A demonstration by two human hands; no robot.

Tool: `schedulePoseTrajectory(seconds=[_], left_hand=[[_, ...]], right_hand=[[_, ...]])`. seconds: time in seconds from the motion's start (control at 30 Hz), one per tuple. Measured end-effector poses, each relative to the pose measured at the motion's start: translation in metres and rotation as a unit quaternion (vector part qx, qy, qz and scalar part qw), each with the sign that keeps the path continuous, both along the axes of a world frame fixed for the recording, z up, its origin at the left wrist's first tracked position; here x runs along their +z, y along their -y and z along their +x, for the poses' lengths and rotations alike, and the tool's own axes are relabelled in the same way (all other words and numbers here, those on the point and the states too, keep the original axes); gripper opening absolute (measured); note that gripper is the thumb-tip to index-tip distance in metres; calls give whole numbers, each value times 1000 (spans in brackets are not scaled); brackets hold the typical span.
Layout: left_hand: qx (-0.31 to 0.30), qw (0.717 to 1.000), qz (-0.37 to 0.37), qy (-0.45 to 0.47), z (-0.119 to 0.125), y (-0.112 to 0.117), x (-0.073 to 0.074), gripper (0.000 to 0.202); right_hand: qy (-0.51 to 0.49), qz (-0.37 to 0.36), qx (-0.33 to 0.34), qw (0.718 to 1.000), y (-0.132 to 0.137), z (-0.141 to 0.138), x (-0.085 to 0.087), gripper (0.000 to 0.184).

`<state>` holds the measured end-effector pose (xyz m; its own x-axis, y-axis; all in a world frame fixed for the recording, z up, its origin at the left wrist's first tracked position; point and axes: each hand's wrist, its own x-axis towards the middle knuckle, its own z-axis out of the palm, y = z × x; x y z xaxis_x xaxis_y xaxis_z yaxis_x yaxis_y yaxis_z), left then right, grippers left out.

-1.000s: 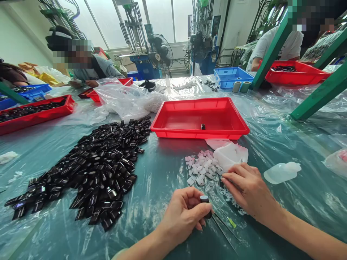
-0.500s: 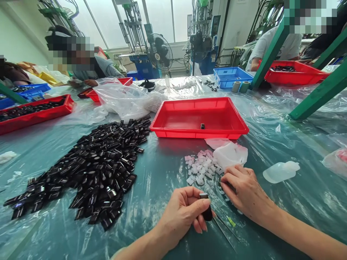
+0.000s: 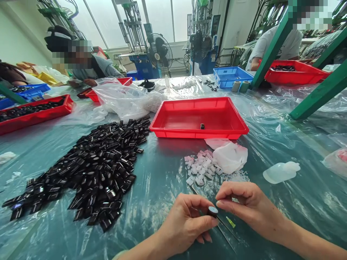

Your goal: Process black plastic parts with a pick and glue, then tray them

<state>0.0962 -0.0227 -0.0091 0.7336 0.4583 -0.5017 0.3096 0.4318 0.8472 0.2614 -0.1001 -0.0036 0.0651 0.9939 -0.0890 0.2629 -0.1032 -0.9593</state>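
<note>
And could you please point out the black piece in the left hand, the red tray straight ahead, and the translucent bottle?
Black piece (image 3: 213, 210): head view, on its grey end face.
Red tray (image 3: 185, 121): head view, on its bare floor.
Translucent bottle (image 3: 279, 173): head view, on its body.

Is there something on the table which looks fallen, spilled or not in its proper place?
Mainly the translucent bottle, beyond the right hand: it lies on its side, where one might expect it upright. I see no clear puddle. Pale crumbs lie scattered beside the white pieces, like loose litter.
</note>
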Motion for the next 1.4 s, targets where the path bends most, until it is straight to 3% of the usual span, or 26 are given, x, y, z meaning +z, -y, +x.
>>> schedulePoseTrajectory(seconds=[0.1,0.2,0.57,1.1,1.4], left_hand=[[-5,1000,-2,-6,-1,1,-1,22],[-7,1000,-2,-2,-2,2,-2,22],[-36,998,51,5,-2,1,-1,16],[-69,991,112,-3,-4,2,1,15],[-105,984,138,25,-4,-2,6,16]], right_hand=[[-166,-72,5,984,-1,-2,2,19],[-241,-125,5,962,-2,0,1,21],[-304,-158,56,938,-2,-2,-2,26],[-313,-192,25,930,-1,-9,-4,32],[-309,-216,23,926,-1,-10,-3,25]])
